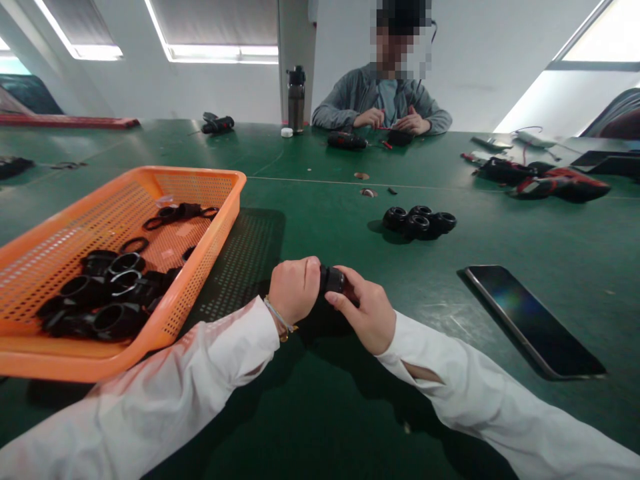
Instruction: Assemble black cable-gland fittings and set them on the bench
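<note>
A black cylindrical plastic fitting [333, 280] is held between my two hands, just above the green table. My left hand [295, 287] is wrapped round its left end, so that end is hidden. On the right end, the thumb and fingers of my right hand [367, 307] are closed in a pinch. To the left stands an orange perforated basket [197, 283]. Inside it lie several black ring-shaped fittings [120, 323] and thin black rings [134, 245]. Beyond my right hand sits a cluster of similar black fittings [420, 223].
A phone [535, 320] lies to the right of my right hand. Across the table [310, 227], a person [385, 100] in a grey jacket works with both hands near a black-and-red power tool [347, 140]. A dark bottle [296, 100] stands at the back. Tools [555, 183] lie far right.
</note>
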Available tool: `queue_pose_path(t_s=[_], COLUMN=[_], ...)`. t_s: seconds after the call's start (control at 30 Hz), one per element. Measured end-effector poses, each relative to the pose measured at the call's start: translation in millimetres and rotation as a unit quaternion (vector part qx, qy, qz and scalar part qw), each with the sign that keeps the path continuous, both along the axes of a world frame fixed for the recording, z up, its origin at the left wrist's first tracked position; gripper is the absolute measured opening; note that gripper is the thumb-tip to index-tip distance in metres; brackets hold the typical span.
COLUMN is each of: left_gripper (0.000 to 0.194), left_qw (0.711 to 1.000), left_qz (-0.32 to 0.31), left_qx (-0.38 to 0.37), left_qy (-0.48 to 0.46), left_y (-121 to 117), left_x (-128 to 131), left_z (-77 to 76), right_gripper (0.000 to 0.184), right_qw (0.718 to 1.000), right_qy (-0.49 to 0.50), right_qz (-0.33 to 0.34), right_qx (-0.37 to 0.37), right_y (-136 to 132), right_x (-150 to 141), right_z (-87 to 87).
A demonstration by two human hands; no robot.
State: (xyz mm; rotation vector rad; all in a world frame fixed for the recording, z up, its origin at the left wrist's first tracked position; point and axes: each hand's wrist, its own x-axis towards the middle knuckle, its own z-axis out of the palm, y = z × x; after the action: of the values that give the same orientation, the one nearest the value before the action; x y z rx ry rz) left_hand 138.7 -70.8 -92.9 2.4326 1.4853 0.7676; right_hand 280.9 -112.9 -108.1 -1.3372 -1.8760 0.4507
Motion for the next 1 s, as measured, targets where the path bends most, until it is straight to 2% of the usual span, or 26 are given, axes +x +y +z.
queue_pose_path(t_s=[0.1, 0.23, 0.4, 0.53, 0.63, 0.73, 1.0], left_gripper=[0.039, 0.035, 0.031, 0.034, 0.038, 0.04, 0.032], left_qw=[0.997, 0.978, 0.962, 0.97, 0.991, 0.999, 0.999], left_qz=[0.004, 0.002, 0.007, 0.002, -0.008, -0.016, -0.029], left_qx=[-0.026, -0.081, -0.132, -0.135, -0.089, -0.04, 0.007], left_qy=[-0.077, -0.194, -0.239, -0.204, -0.096, 0.003, 0.029], left_y=[0, 1, 5, 5, 5, 5, 3], left_x=[2, 6, 5, 4, 2, 0, -1], left_z=[-0.6, -1.2, -2.8, -2.7, -2.2, -3.5, -10.1], right_gripper=[0.025, 0.025, 0.03, 0.033, 0.03, 0.027, 0.028], right_qw=[1.0, 0.995, 0.98, 0.971, 0.963, 0.953, 0.938], right_qy=[-0.009, -0.055, -0.102, -0.129, -0.149, -0.174, -0.197], right_qz=[0.001, 0.021, 0.054, 0.06, 0.068, 0.08, 0.076], right_qx=[0.028, 0.081, 0.162, 0.193, 0.214, 0.235, 0.275], right_y=[3, 9, 16, 17, 15, 15, 13], right_x=[0, 4, 11, 12, 12, 12, 10], right_z=[-0.3, -0.2, -3.0, -3.9, -2.3, -0.5, 3.0])
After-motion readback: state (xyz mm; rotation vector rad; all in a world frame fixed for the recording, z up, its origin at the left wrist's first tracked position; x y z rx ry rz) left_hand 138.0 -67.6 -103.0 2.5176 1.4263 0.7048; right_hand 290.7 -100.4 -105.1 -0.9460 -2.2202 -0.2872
